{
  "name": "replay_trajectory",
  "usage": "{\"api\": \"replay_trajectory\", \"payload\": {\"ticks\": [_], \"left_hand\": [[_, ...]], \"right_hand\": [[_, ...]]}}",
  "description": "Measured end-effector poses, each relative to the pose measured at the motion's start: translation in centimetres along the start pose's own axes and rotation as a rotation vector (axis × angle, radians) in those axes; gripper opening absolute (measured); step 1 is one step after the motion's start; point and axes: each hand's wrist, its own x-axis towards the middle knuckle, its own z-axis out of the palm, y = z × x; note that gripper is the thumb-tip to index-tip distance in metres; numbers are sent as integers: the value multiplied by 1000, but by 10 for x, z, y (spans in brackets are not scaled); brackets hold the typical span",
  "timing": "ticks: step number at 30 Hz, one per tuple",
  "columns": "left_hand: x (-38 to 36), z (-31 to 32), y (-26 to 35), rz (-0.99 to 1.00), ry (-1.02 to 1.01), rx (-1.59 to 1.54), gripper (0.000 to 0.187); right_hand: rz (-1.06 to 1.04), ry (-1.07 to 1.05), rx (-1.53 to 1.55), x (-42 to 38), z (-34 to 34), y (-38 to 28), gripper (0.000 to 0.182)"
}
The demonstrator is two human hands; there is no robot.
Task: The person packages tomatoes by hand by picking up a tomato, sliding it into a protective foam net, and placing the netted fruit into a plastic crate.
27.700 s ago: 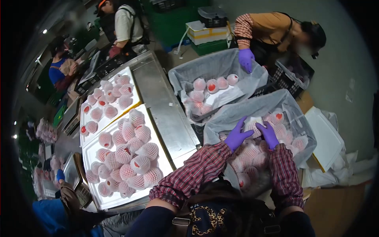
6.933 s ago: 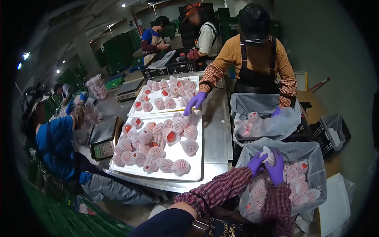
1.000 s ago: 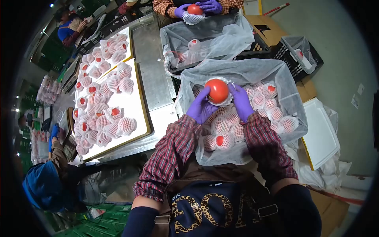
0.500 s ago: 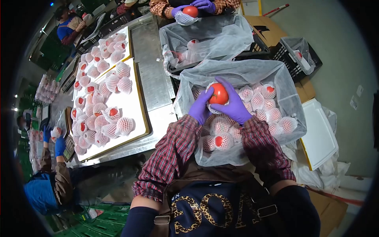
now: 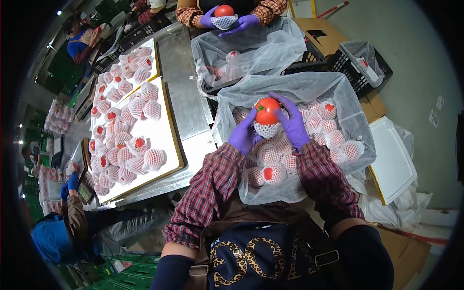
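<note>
Head view: left hand point(image 5: 245, 134) and right hand point(image 5: 295, 124) held tomato point(image 5: 266, 111) in foam net point(image 5: 267, 130); leopard-print chest lettering point(image 5: 251, 257) partly hidden, word unclear.

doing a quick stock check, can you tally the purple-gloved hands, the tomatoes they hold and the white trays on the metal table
Purple-gloved hands: 4 (wearer's left hand and right hand; co-worker's hands)
Tomatoes held: 2 (wearer's tomato, co-worker's tomato)
White trays on the metal table: 2
Total: 8
</note>
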Motion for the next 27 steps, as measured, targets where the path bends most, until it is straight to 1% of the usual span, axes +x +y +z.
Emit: {"api": "replay_trajectory", "payload": {"ticks": [1, 4, 7, 10, 13, 14, 17, 18, 20, 21, 22, 23, 25, 26, 27], "left_hand": [[2, -3, 0, 1, 15, -40, 48], [7, -13, -3, 118, 30, -79, 43], [13, -19, -8, 175, 27, -39, 40], [18, -24, -13, 192, 129, -57, 38], [24, -29, -13, 200, 116, -41, 35], [23, -29, -12, 222, 124, 32, 31], [14, -21, -14, 258, 65, 284, 30], [19, -29, -16, 306, 137, 348, 29], [19, -37, -21, 430, 209, 572, 29], [21, -41, -22, 493, 245, 683, 29], [22, -42, -24, 507, 383, 868, 31], [24, -42, -26, 552, 413, 901, 32], [25, -41, -31, 645, 481, 963, 33], [24, -39, -29, 640, 504, 1104, 31], [25, -41, -29, 598, 453, 968, 30]], "right_hand": [[-114, -4, -188, 0, 1, -5, 50], [-62, -41, -242, 0, 4, -4, 71], [168, -36, 228, -1, 3, 12, 68], [464, 95, 709, 4, -4, 29, 61], [645, 211, 1029, 10, -8, 29, 60], [719, 78, 1024, 10, -15, 21, 62], [769, 44, 1121, 12, -17, 18, 65], [767, 30, 1132, 12, -18, 17, 67], [763, 0, 1153, 13, -23, 10, 69], [717, -51, 1165, 13, -25, 7, 69], [671, -103, 1176, 11, -27, 3, 68], [627, -156, 1185, 9, -28, 1, 68], [623, -240, 1138, 0, -25, 0, 68], [623, -284, 1115, -5, -22, -4, 67], [654, -225, 1062, -12, -16, -8, 63]]}}
